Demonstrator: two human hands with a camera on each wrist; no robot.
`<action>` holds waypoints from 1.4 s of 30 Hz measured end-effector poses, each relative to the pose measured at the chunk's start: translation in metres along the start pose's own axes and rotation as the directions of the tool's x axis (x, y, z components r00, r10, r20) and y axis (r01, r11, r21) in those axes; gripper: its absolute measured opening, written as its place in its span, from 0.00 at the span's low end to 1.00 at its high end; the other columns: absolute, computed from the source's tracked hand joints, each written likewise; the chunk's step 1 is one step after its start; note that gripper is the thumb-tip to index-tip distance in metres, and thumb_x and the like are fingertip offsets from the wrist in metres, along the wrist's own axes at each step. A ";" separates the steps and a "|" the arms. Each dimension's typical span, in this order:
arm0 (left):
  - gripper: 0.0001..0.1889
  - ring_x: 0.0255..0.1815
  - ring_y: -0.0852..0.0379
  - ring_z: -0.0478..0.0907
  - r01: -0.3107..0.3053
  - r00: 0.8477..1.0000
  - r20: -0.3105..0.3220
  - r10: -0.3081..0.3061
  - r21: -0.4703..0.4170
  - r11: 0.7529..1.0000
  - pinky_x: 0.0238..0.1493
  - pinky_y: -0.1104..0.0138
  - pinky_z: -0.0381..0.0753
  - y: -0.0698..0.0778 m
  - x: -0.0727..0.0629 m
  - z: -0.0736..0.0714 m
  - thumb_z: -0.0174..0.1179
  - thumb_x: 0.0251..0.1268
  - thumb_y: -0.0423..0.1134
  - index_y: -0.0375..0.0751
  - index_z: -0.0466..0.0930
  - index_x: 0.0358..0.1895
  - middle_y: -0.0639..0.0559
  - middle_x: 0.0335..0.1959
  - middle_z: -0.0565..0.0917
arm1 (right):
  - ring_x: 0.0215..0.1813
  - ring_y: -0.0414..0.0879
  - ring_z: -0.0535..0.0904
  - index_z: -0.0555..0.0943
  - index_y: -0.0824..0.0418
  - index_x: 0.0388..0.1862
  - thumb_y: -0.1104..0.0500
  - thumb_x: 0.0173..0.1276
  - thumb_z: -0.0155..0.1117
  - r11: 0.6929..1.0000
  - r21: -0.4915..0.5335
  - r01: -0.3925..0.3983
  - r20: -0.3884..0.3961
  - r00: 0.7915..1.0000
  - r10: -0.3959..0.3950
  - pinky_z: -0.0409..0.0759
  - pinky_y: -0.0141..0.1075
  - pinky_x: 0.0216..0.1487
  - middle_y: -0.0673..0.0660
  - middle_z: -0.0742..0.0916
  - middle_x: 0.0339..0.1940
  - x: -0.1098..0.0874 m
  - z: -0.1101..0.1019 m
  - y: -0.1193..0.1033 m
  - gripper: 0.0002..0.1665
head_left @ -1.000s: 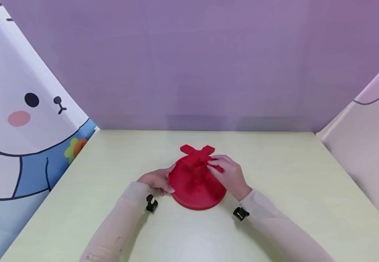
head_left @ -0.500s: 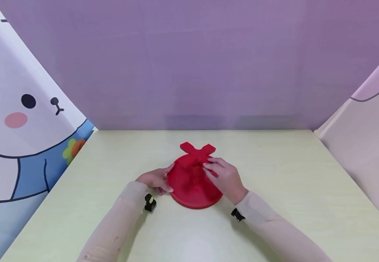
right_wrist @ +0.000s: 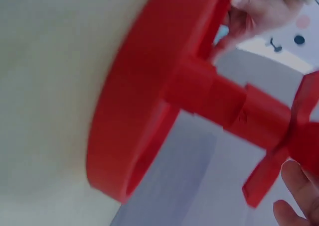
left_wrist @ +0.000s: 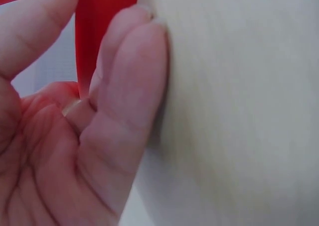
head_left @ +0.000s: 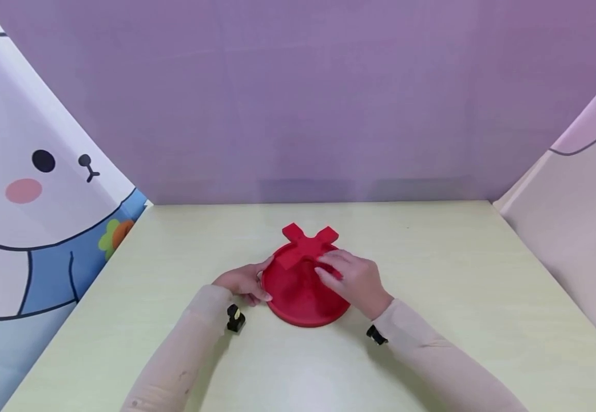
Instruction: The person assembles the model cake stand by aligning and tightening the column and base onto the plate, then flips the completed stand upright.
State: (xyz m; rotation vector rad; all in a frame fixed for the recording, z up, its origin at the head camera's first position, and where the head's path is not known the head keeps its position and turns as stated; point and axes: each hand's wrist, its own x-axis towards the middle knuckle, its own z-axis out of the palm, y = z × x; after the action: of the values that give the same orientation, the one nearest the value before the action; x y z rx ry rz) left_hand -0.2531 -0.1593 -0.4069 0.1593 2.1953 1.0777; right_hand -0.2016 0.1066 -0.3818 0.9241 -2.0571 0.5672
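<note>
A red round base [head_left: 298, 309] with a raised rim lies on the table. From its middle rises a thick red post [right_wrist: 204, 89], topped by a red cross-shaped handle [head_left: 308, 246] with blunt arms. My left hand [head_left: 243, 283] grips the base's rim at the left, thumb on the near side and a finger reaching along the far side. My right hand [head_left: 354, 280] is bent around the handle's near right arm, which lies between thumb and fingers and is mostly hidden. In the right wrist view, two fingertips [right_wrist: 294, 183] are right at the handle's edge.
The pale table [head_left: 432, 246] reaches back to a purple cloth wall [head_left: 298, 114]. A cartoon-printed sheet [head_left: 46, 229] borders the left side, and a pale sheet [head_left: 576, 240] borders the right.
The handle has turned slightly, and its near left arm shows more distinctly. My right fingertips have shifted a little to the left with it. My left hand keeps its place on the rim.
</note>
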 end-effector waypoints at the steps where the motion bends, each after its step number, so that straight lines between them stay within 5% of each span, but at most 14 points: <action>1: 0.52 0.23 0.54 0.75 -0.001 1.000 -0.001 0.001 0.000 1.000 0.31 0.66 0.81 0.000 0.000 0.000 0.70 0.54 0.33 0.51 0.44 0.77 0.44 0.28 0.77 | 0.35 0.49 0.85 0.86 0.65 0.40 0.64 0.48 0.77 0.999 0.017 -0.037 -0.009 0.999 0.037 0.83 0.37 0.28 0.59 0.87 0.36 0.001 -0.001 0.002 0.17; 4: 0.52 0.25 0.54 0.75 -0.007 1.000 -0.002 0.007 -0.005 1.000 0.32 0.65 0.81 -0.001 -0.001 -0.001 0.70 0.54 0.34 0.51 0.44 0.77 0.43 0.32 0.78 | 0.35 0.51 0.83 0.85 0.67 0.43 0.70 0.55 0.70 0.979 0.109 -0.172 0.014 0.985 0.171 0.82 0.35 0.27 0.61 0.86 0.38 0.010 -0.006 0.012 0.14; 7: 0.52 0.25 0.54 0.75 -0.006 1.000 -0.003 0.006 -0.012 1.000 0.32 0.65 0.81 -0.002 -0.002 -0.003 0.70 0.54 0.34 0.51 0.43 0.78 0.43 0.34 0.78 | 0.42 0.53 0.82 0.84 0.68 0.44 0.76 0.57 0.65 0.949 0.194 -0.248 0.133 0.965 0.225 0.83 0.39 0.34 0.62 0.85 0.42 0.024 -0.011 0.024 0.16; 11: 0.52 0.25 0.54 0.75 -0.005 1.000 -0.002 0.005 -0.013 1.000 0.31 0.66 0.81 -0.003 -0.003 -0.002 0.70 0.54 0.34 0.52 0.44 0.78 0.44 0.34 0.78 | 0.54 0.58 0.77 0.84 0.67 0.46 0.78 0.57 0.63 0.929 0.267 -0.258 0.348 0.924 0.156 0.81 0.47 0.46 0.64 0.83 0.49 0.039 -0.014 0.037 0.19; 15: 0.52 0.25 0.54 0.75 -0.002 1.000 -0.004 0.002 0.000 1.000 0.31 0.66 0.81 -0.001 -0.002 -0.002 0.70 0.54 0.34 0.53 0.44 0.77 0.44 0.31 0.77 | 0.59 0.61 0.73 0.85 0.64 0.49 0.77 0.57 0.65 0.922 0.287 -0.261 0.517 0.852 0.080 0.81 0.49 0.49 0.66 0.80 0.55 0.049 -0.013 0.045 0.21; 19: 0.52 0.24 0.54 0.75 0.008 1.000 -0.004 -0.008 0.005 1.000 0.31 0.65 0.81 -0.001 -0.001 -0.002 0.70 0.54 0.34 0.53 0.44 0.77 0.44 0.30 0.78 | 0.63 0.62 0.69 0.84 0.62 0.52 0.76 0.59 0.62 0.920 0.282 -0.271 0.632 0.775 0.035 0.80 0.48 0.52 0.67 0.77 0.60 0.056 -0.010 0.046 0.22; 22: 0.52 0.24 0.55 0.75 0.010 1.000 0.001 -0.010 0.005 1.000 0.31 0.66 0.81 -0.001 -0.002 -0.002 0.70 0.54 0.34 0.53 0.44 0.78 0.44 0.29 0.78 | 0.65 0.64 0.68 0.84 0.61 0.52 0.76 0.61 0.60 0.927 0.269 -0.260 0.675 0.737 0.011 0.79 0.46 0.53 0.66 0.77 0.60 0.060 -0.008 0.046 0.22; 25: 0.52 0.24 0.54 0.75 0.010 1.000 -0.001 -0.010 0.002 1.000 0.31 0.65 0.81 -0.001 -0.002 -0.002 0.70 0.54 0.34 0.53 0.44 0.77 0.44 0.29 0.78 | 0.63 0.63 0.70 0.84 0.62 0.52 0.76 0.61 0.61 0.930 0.267 -0.254 0.691 0.723 -0.001 0.79 0.45 0.53 0.66 0.79 0.58 0.061 -0.005 0.046 0.22; 35: 0.53 0.24 0.54 0.75 0.020 1.000 -0.006 -0.020 -0.002 1.000 0.31 0.66 0.81 0.000 -0.001 0.000 0.70 0.53 0.34 0.54 0.43 0.77 0.44 0.31 0.77 | 0.53 0.54 0.79 0.84 0.61 0.52 0.72 0.60 0.67 0.933 0.241 -0.266 0.692 0.722 0.027 0.82 0.38 0.46 0.60 0.83 0.50 0.059 -0.007 0.041 0.21; 42: 0.54 0.24 0.54 0.75 0.024 1.000 -0.011 -0.024 -0.002 1.000 0.31 0.66 0.81 0.002 -0.003 0.000 0.71 0.52 0.34 0.55 0.43 0.78 0.42 0.36 0.77 | 0.44 0.46 0.79 0.83 0.59 0.55 0.65 0.60 0.68 0.952 0.133 -0.275 0.725 0.682 0.096 0.81 0.33 0.39 0.55 0.83 0.45 0.062 -0.011 0.031 0.22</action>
State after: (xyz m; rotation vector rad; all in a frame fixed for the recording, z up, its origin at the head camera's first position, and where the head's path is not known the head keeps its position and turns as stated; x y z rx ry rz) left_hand -0.2517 -0.1594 -0.4042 0.1264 2.2008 1.0697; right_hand -0.2464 0.1075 -0.3280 1.2122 -2.8678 0.6293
